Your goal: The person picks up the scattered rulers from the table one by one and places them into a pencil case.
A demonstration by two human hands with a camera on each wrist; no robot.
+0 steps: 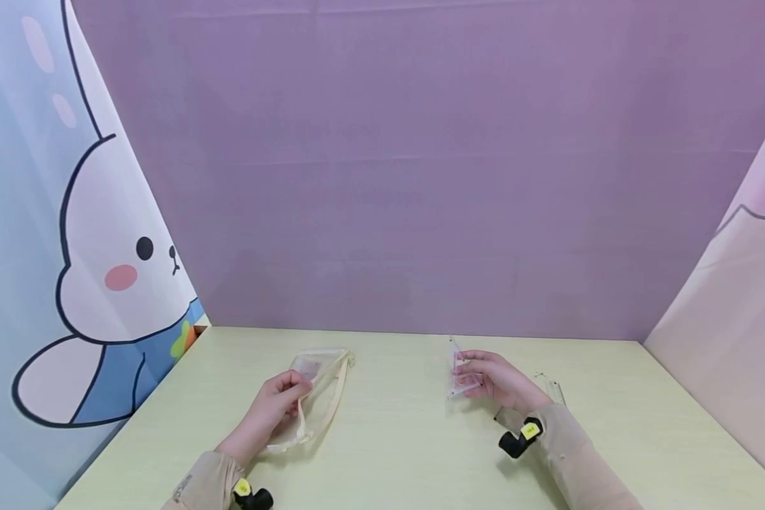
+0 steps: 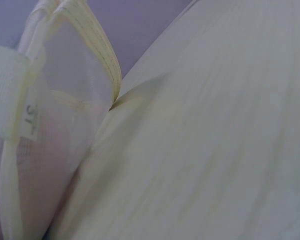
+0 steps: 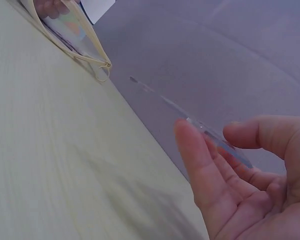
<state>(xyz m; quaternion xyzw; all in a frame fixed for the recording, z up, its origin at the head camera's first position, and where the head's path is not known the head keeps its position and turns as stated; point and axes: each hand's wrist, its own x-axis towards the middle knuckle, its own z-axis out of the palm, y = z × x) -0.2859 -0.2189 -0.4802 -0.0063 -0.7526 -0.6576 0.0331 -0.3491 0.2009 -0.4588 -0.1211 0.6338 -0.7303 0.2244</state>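
Observation:
My left hand (image 1: pixel 274 400) grips a see-through mesh zip pouch (image 1: pixel 339 386) with cream edging by its near side. In the left wrist view the pouch (image 2: pixel 65 65) stands tilted, with a white tab along its edge. Its mouth gapes in the right wrist view, where fingers of the left hand (image 3: pixel 52 7) and something with pale colours show within the pouch (image 3: pixel 92 37). My right hand (image 1: pixel 497 379) pinches a clear plastic set square (image 1: pixel 454 375) between thumb and fingers, above the table. Edge-on, the set square (image 3: pixel 165 100) points towards the pouch.
Partly behind the right forearm, a clear plastic piece with dark markings (image 1: pixel 556 392) lies on the pale wood-grain table (image 1: pixel 401 439). A purple cloth wall (image 1: pixel 421 177) rises at the table's back edge. Printed curtains (image 1: pixel 127 212) hang at either side.

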